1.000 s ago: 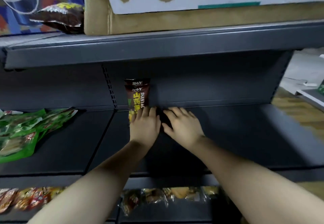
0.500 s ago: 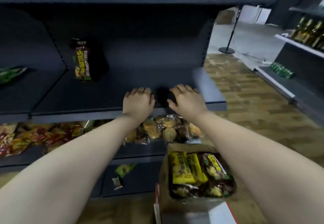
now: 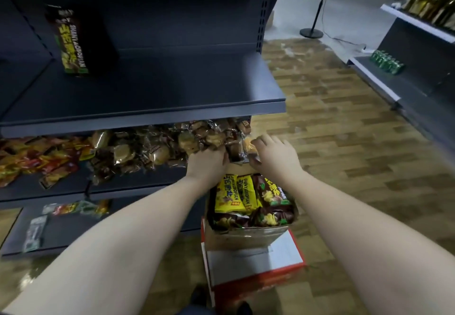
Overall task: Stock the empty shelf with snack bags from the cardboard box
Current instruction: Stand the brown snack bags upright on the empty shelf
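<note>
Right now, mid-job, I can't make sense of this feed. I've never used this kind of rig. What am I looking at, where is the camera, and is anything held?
There is no machine here. A person works with two bare hands, and the single picture comes from a wide-angle camera worn on their head, looking forward and down.

The left hand and right hand reach out above the far edge of the cardboard box, which stands on a red and white carton on the floor. Neither hand has a grip on anything that I can see.

The box holds yellow and brown snack bags. The dark shelf being stocked carries one brown snack bag upright at its back left. The shelf below holds a pile of wrapped snacks.
</note>
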`<state>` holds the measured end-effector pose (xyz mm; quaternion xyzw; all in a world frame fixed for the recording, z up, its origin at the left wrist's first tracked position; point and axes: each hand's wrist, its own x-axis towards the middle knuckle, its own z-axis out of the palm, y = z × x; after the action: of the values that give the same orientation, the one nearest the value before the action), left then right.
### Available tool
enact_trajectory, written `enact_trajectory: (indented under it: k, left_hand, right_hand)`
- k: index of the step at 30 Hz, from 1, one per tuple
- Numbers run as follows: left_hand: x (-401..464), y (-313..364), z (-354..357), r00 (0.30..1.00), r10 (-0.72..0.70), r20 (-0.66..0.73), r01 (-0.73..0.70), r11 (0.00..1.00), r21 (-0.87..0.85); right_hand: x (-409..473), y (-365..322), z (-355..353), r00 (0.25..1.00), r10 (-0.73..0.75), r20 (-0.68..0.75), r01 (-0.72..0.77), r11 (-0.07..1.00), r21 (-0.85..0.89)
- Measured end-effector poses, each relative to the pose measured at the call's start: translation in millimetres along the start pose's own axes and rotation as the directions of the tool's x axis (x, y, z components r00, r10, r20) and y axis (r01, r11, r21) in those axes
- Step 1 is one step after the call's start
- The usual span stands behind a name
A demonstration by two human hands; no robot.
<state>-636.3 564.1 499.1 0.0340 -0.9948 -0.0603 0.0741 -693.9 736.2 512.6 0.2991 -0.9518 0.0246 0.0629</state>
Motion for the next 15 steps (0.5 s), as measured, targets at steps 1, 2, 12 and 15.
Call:
enact_trajectory:
  k: [1,2,12,15]
  left_hand:
    - [-0.3,1.2,7.9,0.999,-0.001,0.044,0.001,1.000,-0.009]
    - [-0.5,1.8,15.4,0.996,-0.002,0.087,0.004,1.000,-0.016]
    - [7.7,-1.5,83.8,0.942,-0.031,0.334,0.065,0.994,-0.091]
    - [11.5,-0.3,103.6,0.919,-0.043,0.391,0.096,0.988,-0.117]
  right_hand:
    - [-4.9,2.2,6.1,1.000,0.006,0.010,-0.006,1.000,-0.001]
    - [-8.3,3.9,12.5,0.999,0.018,0.031,-0.018,1.000,-0.003]
    - [-13.9,14.1,77.4,0.962,0.151,0.226,-0.157,0.988,0.008]
    - [-13.7,18.3,98.4,0.937,0.184,0.298,-0.195,0.981,0.008]
